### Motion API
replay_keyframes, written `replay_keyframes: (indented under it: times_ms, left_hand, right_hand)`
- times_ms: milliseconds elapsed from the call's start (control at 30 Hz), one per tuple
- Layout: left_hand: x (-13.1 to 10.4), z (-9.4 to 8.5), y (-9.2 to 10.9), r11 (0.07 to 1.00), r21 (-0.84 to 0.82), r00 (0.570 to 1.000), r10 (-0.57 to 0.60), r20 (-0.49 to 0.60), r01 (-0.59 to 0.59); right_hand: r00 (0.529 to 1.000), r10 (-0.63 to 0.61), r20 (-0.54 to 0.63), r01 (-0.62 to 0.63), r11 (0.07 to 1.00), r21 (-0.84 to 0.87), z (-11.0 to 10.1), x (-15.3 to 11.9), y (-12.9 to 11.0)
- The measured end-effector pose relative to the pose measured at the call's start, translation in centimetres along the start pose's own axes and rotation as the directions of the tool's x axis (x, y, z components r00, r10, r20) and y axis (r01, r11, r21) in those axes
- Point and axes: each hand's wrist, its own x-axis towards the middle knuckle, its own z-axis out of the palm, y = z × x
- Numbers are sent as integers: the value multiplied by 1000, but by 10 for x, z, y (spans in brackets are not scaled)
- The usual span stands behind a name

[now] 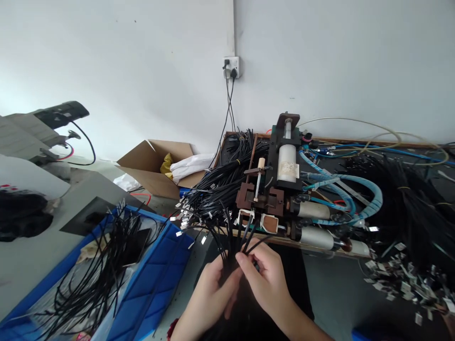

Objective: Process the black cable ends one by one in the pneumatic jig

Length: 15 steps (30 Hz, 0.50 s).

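Several black cables [230, 237] fan upward from between my two hands, in front of the bench edge. My left hand [215, 293] is wrapped round the bunch from the left. My right hand [265, 274] pinches cables of the same bunch with thumb and forefinger. Just beyond the cable ends stands a machine with brown clamp blocks [261, 201], a white cylinder [287, 163] and two pads edged in white [269, 223]. The lower part of the bunch is dark and hard to make out.
Tied black cables with white tags [220, 189] lie left of the machine, more [408, 199] at the right. A blue crate [152, 279] with loose cables stands at the lower left, a cardboard box [142, 166] behind it. Blue hoses [377, 194] loop right of the machine.
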Motion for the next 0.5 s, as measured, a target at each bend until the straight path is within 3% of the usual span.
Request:
replay_keyframes:
  times_ms: [133,233,300,367,500]
  left_hand:
    - [5,4,-1,989,-149,1000,0,5,1]
    - [7,5,-1,963,-268,999,43,3,-40]
    - [7,3,-1,941,-333,998,67,0,-63]
    - [5,0,-2,922,-375,996,90,-20,-91]
    - [1,-6,-4,889,-421,984,171,-57,-179]
  right_hand:
    - [999,-36,-36,39,997,67,-1,-4,4]
    - [999,35,-39,-21,951,308,2,-9,7]
    - [995,98,30,-99,836,540,5,-12,7]
    - [979,143,143,-201,654,729,7,-12,6]
    - [911,213,353,-406,310,860,9,-8,11]
